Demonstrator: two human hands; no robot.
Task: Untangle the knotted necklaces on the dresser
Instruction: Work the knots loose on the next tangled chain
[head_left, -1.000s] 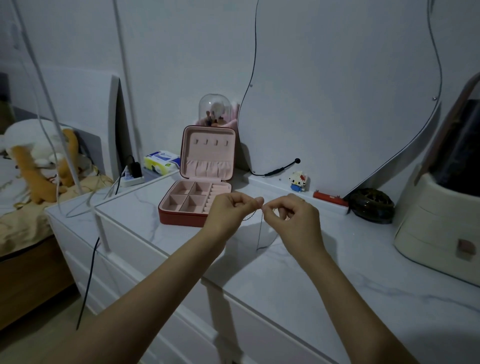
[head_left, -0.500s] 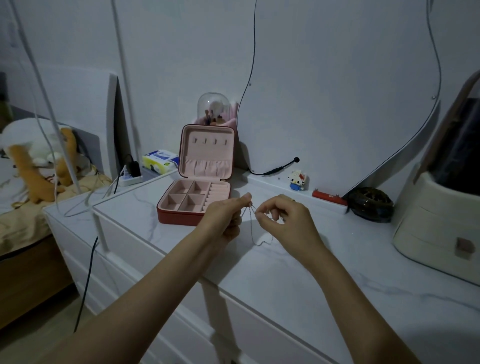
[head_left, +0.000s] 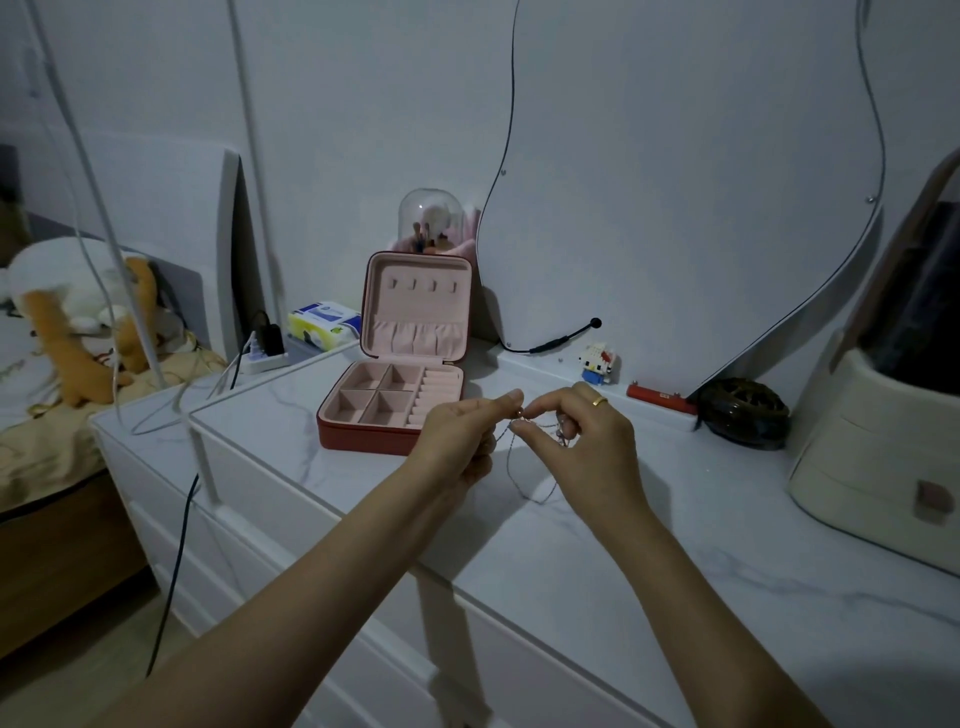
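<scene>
A: Dangling between both hands, above the white marble-look dresser top (head_left: 597, 582), is the thin silvery necklace chain (head_left: 522, 470). Its loop sags low toward the surface; whether it touches I cannot tell.

B: And the hands?

A: Left hand (head_left: 457, 441) has thumb and forefinger closed on the chain at a small reddish bead (head_left: 519, 412). Right hand (head_left: 587, 447) pinches the chain just beside it, fingertips of the 2 hands almost touching. The other right fingers are curled in, with more chain bunched against them. A gold ring (head_left: 599, 400) sits on 1 right finger.

B: How many necklaces?

A: Too fine and dim to count; the strands blur together near the pinch.

B: What lies around?

A: Just behind the left hand, a red jewelry box (head_left: 387, 415) stands open, pink inside, lid upright, with 4 square compartments and a row of ring slots. Behind the box is a glass dome (head_left: 430, 218) over something pink. Right of it a curvy-edged mirror (head_left: 675, 182) leans at the wall, with a black cable (head_left: 561, 340) at its foot. Near that stands a small block figure (head_left: 597, 362), then a red bar (head_left: 661, 399), a dark round woven object (head_left: 743, 413), and a cream drawer case (head_left: 878, 462) at the far right.

B: To the left?

A: A tissue pack (head_left: 323, 325), a power strip (head_left: 262, 358), and a plush toy (head_left: 78, 317) on a bed.
</scene>
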